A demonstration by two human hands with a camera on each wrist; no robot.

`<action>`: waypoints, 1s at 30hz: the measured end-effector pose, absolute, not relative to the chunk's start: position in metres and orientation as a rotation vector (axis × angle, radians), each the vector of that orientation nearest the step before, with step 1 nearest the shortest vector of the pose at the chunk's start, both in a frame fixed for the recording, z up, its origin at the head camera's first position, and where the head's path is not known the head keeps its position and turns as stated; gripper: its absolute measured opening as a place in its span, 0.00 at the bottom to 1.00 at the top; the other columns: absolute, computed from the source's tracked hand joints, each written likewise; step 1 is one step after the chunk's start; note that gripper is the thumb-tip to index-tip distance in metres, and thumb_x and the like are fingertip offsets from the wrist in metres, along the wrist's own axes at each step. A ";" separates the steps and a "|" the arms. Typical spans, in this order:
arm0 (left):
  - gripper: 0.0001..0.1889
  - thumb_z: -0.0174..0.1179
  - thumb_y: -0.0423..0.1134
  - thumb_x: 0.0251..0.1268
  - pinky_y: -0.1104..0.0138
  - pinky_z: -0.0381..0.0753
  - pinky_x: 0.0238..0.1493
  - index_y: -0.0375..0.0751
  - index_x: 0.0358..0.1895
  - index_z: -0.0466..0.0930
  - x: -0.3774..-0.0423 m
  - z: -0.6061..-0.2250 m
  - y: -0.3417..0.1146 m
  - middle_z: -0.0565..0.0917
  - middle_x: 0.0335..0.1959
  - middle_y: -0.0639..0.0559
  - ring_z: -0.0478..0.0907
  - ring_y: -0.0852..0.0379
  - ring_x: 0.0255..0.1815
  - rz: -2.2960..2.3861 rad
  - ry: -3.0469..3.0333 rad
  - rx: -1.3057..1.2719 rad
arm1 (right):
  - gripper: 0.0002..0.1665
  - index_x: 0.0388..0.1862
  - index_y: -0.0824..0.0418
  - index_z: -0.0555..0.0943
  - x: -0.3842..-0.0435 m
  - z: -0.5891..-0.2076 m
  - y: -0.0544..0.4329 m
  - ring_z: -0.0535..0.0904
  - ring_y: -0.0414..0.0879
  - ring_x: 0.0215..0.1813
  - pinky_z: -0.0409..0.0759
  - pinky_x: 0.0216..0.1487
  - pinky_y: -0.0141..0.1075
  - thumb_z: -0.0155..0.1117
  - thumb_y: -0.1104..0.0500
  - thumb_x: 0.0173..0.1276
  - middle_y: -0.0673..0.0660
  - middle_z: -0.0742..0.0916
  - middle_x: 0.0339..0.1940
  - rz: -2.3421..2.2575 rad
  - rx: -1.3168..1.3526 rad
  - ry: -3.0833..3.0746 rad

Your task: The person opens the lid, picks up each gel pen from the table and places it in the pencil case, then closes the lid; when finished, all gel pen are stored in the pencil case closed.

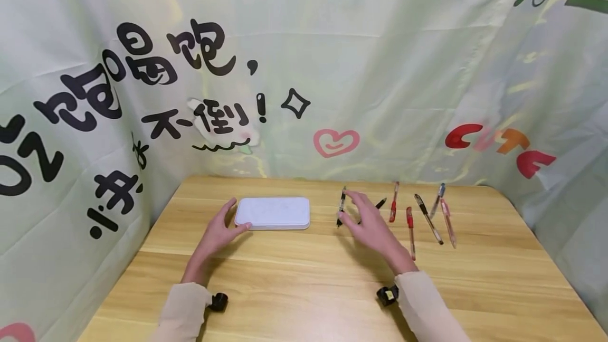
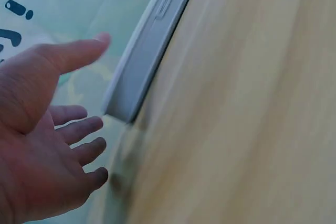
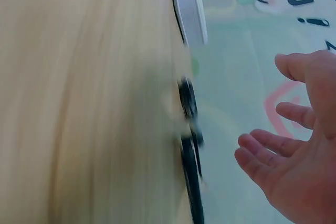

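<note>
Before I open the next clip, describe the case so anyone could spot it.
On the wooden table, look left of the scattered pens. The pale case lies by the left hand, the only broad, flat, round-cornered thing there.

Curtained booth (room type unclear): printed cloth (image 1: 380,78), wood-look table (image 1: 304,284).
</note>
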State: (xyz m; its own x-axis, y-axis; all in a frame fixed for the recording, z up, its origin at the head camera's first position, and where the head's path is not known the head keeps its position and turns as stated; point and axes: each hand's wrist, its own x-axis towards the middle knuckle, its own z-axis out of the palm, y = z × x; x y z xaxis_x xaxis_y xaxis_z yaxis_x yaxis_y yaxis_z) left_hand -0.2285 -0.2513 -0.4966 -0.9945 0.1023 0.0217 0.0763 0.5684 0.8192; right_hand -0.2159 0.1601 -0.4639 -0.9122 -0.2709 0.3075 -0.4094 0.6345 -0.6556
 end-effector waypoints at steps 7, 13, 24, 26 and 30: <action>0.61 0.79 0.45 0.55 0.44 0.55 0.77 0.34 0.83 0.43 -0.238 -0.512 -0.236 0.54 0.81 0.32 0.53 0.36 0.80 1.485 2.727 0.220 | 0.42 0.79 0.61 0.64 -0.234 -0.477 0.118 0.69 0.64 0.74 0.68 0.71 0.59 0.71 0.57 0.71 0.63 0.71 0.77 1.465 0.614 -2.659; 0.61 0.78 0.47 0.55 0.39 0.56 0.75 0.34 0.83 0.44 -0.242 -0.513 -0.232 0.57 0.79 0.30 0.57 0.32 0.77 1.422 2.814 0.177 | 0.49 0.81 0.60 0.62 -0.247 -0.489 0.087 0.62 0.61 0.79 0.64 0.75 0.55 0.75 0.63 0.65 0.61 0.67 0.80 1.679 0.583 -2.692; 0.58 0.77 0.49 0.54 0.33 0.55 0.72 0.39 0.82 0.48 -0.241 -0.519 -0.220 0.62 0.76 0.32 0.51 0.27 0.76 1.338 2.886 0.080 | 0.57 0.82 0.65 0.58 -0.256 -0.496 0.076 0.59 0.58 0.81 0.64 0.76 0.49 0.77 0.72 0.57 0.65 0.64 0.81 1.819 0.569 -2.746; 0.58 0.78 0.49 0.52 0.33 0.57 0.71 0.39 0.81 0.49 -0.240 -0.519 -0.220 0.63 0.76 0.32 0.53 0.27 0.75 1.342 2.902 0.063 | 0.57 0.82 0.63 0.58 -0.256 -0.497 0.077 0.59 0.56 0.81 0.64 0.75 0.48 0.78 0.70 0.57 0.63 0.64 0.81 1.829 0.556 -2.747; 0.58 0.79 0.48 0.49 0.34 0.61 0.69 0.35 0.80 0.52 -0.240 -0.521 -0.219 0.67 0.73 0.29 0.60 0.28 0.71 1.348 2.962 0.073 | 0.57 0.81 0.63 0.61 -0.254 -0.499 0.078 0.62 0.56 0.80 0.67 0.74 0.49 0.80 0.67 0.56 0.63 0.67 0.80 1.837 0.561 -2.725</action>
